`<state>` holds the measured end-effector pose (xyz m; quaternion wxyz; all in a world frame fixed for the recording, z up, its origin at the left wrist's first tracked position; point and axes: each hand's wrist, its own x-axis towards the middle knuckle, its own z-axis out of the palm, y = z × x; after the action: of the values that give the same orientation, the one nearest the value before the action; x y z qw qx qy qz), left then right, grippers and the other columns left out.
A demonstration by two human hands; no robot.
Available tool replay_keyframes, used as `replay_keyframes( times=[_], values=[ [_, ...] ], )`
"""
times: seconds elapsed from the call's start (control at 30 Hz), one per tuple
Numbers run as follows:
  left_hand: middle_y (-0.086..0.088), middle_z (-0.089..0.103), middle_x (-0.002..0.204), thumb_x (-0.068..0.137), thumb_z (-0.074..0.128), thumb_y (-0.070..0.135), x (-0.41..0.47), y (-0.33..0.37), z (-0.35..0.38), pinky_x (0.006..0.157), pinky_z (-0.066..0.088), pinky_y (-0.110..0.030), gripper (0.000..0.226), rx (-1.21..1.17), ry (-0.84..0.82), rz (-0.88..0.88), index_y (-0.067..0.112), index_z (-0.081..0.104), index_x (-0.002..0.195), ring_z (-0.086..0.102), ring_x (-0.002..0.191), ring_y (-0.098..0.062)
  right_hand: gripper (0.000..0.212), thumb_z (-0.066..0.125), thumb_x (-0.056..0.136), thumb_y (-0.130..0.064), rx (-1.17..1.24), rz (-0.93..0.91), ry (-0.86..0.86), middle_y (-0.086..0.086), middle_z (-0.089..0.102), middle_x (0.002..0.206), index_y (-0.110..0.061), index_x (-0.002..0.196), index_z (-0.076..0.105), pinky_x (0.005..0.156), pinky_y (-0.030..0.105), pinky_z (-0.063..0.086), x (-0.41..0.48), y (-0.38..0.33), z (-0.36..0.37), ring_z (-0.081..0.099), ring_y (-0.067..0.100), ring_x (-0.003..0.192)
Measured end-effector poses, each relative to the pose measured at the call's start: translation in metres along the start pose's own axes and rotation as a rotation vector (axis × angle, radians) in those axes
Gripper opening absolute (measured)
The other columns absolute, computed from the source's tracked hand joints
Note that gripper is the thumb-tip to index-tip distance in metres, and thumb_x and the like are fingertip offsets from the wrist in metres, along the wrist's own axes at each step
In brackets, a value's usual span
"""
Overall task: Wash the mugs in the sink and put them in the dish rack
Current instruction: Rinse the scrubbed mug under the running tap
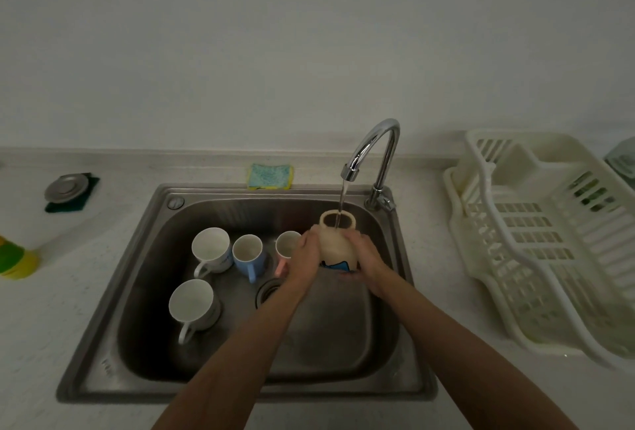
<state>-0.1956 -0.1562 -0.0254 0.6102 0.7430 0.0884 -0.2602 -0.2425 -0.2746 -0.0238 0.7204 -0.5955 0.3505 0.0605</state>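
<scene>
Sink (240,392) took up mid-frame, dish rack (536,240) at the right edge. Cream mug (338,240) sat dead centre under the running tap (378,141), left hand (305,258) and right hand (369,258) both wrapped round its body. Wet ceramic, probably slick and chippable, so I'd grab the body two-handed.

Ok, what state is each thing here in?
faucet: running.
cream mug: under the stream, gripped by left hand and right hand.
rear white mug: upright in sink.
front white mug: upright in sink.
blue mug: upright in sink.
pink mug: upright, partly hidden.
dish rack: no mug in it.
</scene>
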Motion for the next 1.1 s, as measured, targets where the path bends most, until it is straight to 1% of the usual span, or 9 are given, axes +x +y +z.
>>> replay_keyframes(
  times=[0.17,0.3,0.4,0.57,0.67,0.77,0.9,1.0,1.1],
  values=[
    [-0.011,0.071,0.104,0.035,0.067,0.092,0.045,-0.028,-0.002,0.083,0.056,-0.050,0.110,-0.255,-0.043,-0.318,0.016,0.063,0.115,0.070,0.093,-0.028,0.041,0.061,0.090,-0.036,-0.238,-0.215,0.082,0.004,0.053,0.117,-0.021,0.124,0.044,0.072,0.033,0.057,0.004,0.013,-0.007,0.057,0.016,0.097],
    [-0.005,0.058,0.097,0.051,0.057,0.089,0.011,0.008,0.003,0.096,0.047,-0.047,0.090,0.041,-0.058,-0.207,0.016,0.053,0.105,0.058,0.097,-0.024,0.043,0.062,0.088,-0.043,-0.312,-0.298,0.125,0.003,0.054,0.116,-0.023,0.122,0.045,0.066,0.028,0.058,0.006,0.017,-0.002,0.057,0.013,0.097],
    [-0.005,0.056,0.102,0.043,0.056,0.090,0.007,0.021,0.008,0.095,0.045,-0.045,0.107,0.136,-0.055,-0.183,0.014,0.051,0.118,0.055,0.097,-0.025,0.048,0.062,0.086,-0.051,-0.356,-0.357,0.137,0.002,0.051,0.117,-0.028,0.123,0.043,0.065,0.022,0.054,0.005,0.017,-0.002,0.056,0.013,0.100],
    [-0.009,0.060,0.112,0.068,0.057,0.077,0.018,0.022,0.008,0.091,0.049,-0.040,0.087,0.024,-0.131,-0.135,0.008,0.053,0.122,0.059,0.099,-0.025,0.049,0.062,0.088,-0.048,-0.375,-0.412,0.144,0.001,0.045,0.122,-0.030,0.127,0.039,0.068,0.019,0.047,0.003,0.011,-0.010,0.052,0.015,0.106],
    [-0.016,0.064,0.110,0.092,0.049,0.047,0.014,0.019,0.003,0.081,0.052,-0.037,0.046,-0.246,-0.200,-0.202,0.009,0.060,0.115,0.062,0.095,-0.025,0.048,0.060,0.088,-0.039,-0.309,-0.408,0.097,0.005,0.043,0.129,-0.029,0.130,0.039,0.072,0.025,0.046,0.008,0.009,-0.019,0.050,0.021,0.109],
    [-0.016,0.066,0.107,0.097,0.045,0.031,0.013,0.012,0.005,0.076,0.052,-0.037,0.037,-0.332,-0.194,-0.173,0.005,0.060,0.119,0.064,0.093,-0.025,0.060,0.053,0.075,-0.041,-0.146,-0.340,-0.020,0.008,0.044,0.132,-0.032,0.132,0.041,0.079,0.031,0.046,0.006,0.006,-0.022,0.050,0.026,0.112],
    [-0.016,0.066,0.109,0.099,0.047,0.030,0.013,0.005,0.005,0.092,0.049,-0.044,0.025,-0.286,-0.139,-0.020,0.016,0.066,0.107,0.062,0.099,-0.026,0.038,0.044,0.093,-0.046,0.224,-0.225,-0.117,0.010,0.065,0.115,-0.020,0.115,0.062,0.084,0.040,0.050,0.005,-0.001,-0.027,0.058,0.029,0.110],
    [-0.011,0.063,0.102,0.100,0.043,0.026,0.009,0.003,-0.001,0.090,0.045,-0.041,0.021,-0.139,-0.237,0.054,0.022,0.063,0.096,0.056,0.098,-0.026,0.052,0.057,0.087,-0.053,0.116,-0.009,-0.111,0.012,0.056,0.123,-0.022,0.128,0.050,0.071,0.039,0.056,0.004,-0.004,-0.021,0.057,0.030,0.111],
    [-0.008,0.064,0.099,0.096,0.049,0.035,0.008,0.005,-0.006,0.083,0.049,-0.037,0.017,-0.016,-0.247,0.006,0.023,0.061,0.094,0.059,0.092,-0.023,0.056,0.067,0.085,-0.042,0.019,-0.069,-0.018,0.009,0.050,0.126,-0.024,0.130,0.040,0.074,0.041,0.060,0.005,0.000,-0.015,0.059,0.026,0.107]
  ],
)
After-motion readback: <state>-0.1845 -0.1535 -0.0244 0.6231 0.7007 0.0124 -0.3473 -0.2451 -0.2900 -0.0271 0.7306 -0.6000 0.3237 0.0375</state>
